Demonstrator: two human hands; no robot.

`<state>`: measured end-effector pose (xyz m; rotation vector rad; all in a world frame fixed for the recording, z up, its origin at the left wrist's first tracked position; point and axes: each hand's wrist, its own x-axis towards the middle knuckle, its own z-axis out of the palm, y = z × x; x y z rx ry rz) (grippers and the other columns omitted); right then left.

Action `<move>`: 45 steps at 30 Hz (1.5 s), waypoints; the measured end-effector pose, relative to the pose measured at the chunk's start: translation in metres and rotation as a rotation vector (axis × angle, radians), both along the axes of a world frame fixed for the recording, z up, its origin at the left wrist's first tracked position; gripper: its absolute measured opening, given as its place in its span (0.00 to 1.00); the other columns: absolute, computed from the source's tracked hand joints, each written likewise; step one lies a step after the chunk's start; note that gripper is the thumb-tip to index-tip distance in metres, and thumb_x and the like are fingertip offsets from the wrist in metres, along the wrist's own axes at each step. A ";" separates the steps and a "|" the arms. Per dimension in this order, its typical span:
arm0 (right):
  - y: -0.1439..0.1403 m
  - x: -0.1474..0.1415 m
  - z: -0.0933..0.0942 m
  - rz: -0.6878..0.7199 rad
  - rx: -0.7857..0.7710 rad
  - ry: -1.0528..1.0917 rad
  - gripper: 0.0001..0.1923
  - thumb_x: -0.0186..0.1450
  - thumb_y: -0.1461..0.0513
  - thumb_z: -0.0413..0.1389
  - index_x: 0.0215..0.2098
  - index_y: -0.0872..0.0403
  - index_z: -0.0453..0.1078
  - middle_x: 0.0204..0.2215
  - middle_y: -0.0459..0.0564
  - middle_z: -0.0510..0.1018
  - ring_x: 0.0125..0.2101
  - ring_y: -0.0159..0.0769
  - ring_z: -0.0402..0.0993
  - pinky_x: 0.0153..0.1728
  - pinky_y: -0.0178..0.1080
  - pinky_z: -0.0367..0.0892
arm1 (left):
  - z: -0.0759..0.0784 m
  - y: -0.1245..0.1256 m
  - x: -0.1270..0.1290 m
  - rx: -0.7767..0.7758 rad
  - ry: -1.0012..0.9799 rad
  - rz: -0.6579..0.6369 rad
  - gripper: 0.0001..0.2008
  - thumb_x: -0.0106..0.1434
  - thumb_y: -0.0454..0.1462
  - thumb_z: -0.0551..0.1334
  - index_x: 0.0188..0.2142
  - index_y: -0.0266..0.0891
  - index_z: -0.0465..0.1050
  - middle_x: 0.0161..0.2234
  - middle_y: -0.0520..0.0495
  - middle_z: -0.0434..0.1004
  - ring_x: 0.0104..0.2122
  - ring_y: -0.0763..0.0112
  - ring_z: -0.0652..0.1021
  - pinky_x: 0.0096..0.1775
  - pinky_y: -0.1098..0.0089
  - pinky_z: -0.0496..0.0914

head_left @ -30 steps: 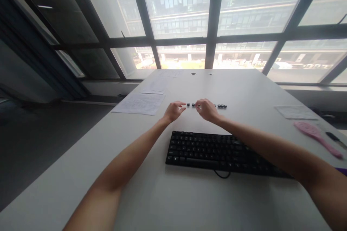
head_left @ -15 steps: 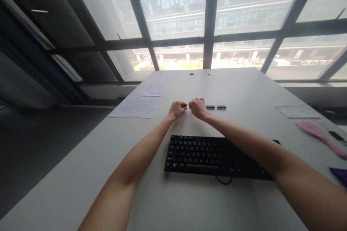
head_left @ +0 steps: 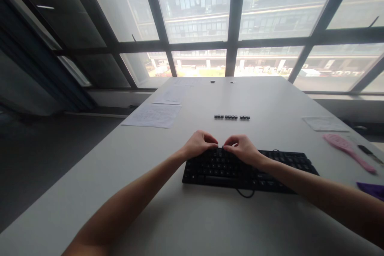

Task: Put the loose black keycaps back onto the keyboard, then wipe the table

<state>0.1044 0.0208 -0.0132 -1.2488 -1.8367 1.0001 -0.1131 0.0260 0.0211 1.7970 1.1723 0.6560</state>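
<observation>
A black keyboard lies on the white table in front of me. My left hand and my right hand hover over its far left rows. Both have their fingers curled down, and the fingertips nearly meet above the keys. Whether either hand pinches a keycap is hidden by the fingers. Farther back, a short row of several loose black keycaps lies on the table, apart from both hands.
Printed paper sheets lie at the left, and another sheet at the right. A pink hairbrush, a small dark object and a purple thing sit near the right edge. Large windows stand behind the table.
Both hands have drawn back from the keycap row to the keyboard's far edge. The row of keycaps now lies uncovered and looks longer on its left side.
</observation>
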 end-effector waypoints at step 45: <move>-0.021 -0.003 -0.013 0.003 0.294 -0.095 0.10 0.63 0.66 0.59 0.42 0.50 0.76 0.36 0.48 0.83 0.38 0.39 0.79 0.45 0.43 0.70 | -0.034 -0.040 -0.008 0.522 0.271 0.019 0.13 0.69 0.37 0.60 0.51 0.45 0.75 0.49 0.47 0.81 0.50 0.62 0.79 0.53 0.62 0.72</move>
